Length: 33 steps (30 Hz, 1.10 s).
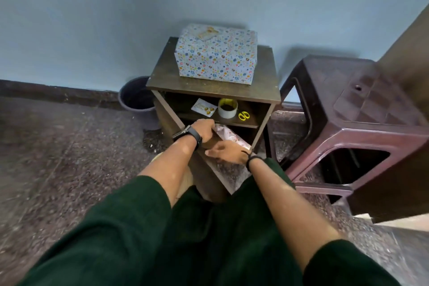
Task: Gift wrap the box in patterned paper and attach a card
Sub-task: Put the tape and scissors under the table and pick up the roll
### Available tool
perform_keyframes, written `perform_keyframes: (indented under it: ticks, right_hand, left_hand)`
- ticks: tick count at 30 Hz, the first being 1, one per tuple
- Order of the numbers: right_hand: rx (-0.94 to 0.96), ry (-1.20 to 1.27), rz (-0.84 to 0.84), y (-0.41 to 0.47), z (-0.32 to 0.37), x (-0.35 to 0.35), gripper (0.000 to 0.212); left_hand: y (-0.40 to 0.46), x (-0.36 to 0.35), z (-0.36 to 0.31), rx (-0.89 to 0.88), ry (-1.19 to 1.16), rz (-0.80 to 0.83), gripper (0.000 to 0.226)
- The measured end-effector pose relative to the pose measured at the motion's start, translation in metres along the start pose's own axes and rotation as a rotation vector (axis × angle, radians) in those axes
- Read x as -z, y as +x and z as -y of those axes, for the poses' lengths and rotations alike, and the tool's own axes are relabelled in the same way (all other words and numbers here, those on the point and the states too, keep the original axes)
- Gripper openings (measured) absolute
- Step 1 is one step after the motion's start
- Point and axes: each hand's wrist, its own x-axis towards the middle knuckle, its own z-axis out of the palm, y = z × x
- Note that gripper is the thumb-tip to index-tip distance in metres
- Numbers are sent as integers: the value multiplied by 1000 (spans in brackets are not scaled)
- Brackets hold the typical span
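Dark green sleeves (130,227) fill the bottom, and two bare arms reach down into a small brown side table (162,81). Left hand (204,126), with a black watch on the wrist, curls its fingers over the top edge of a roll of patterned paper (226,134) on the bottom shelf. Right hand (228,152) lies low beside that paper with its fingers stretched out flat; I cannot tell if it holds anything.

On the tabletop sits the wrapped box (216,58). Its paper is pale with lots of little colored dots and shapes. It fills most of the tabletop and reaches close to the back and right edges, with a bare strip along the front. A small card (206,32) lies on top of the box near its back left corner.

On the middle shelf are another card (203,107) at the left, a tape roll (228,107) in the middle and yellow scissors (243,115) at the right.

A dark bin (137,97) stands left of the table, and a brown plastic stool (348,123) stands close on the right.
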Motion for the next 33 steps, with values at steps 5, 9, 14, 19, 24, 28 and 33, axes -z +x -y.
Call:
perform_keyframes:
  ticks: [5,9,14,19,24,28,33]
  right_hand:
    - [12,-306,52,-18,7,-14,46]
    - [-13,-371,-28,-20,15,-14,39]
    - [-68,-414,-88,-10,16,-2,22]
    - [-152,-452,-237,2,8,27,52]
    - [-94,-459,-393,22,-15,70,25]
    - [-13,-726,-517,40,-23,82,25]
    - [40,-886,-600,56,-35,91,29]
  left_hand:
    - [-26,2,30,4,124,-57,33]
    - [-32,-5,38,-45,97,-101,30]
    - [-23,-20,39,-136,62,-190,25]
    - [-10,-24,36,-227,-7,-298,36]
    - [29,-30,27,-279,142,-274,56]
    - [49,-30,16,-237,351,-292,72]
    - [62,-36,17,-237,551,-417,76]
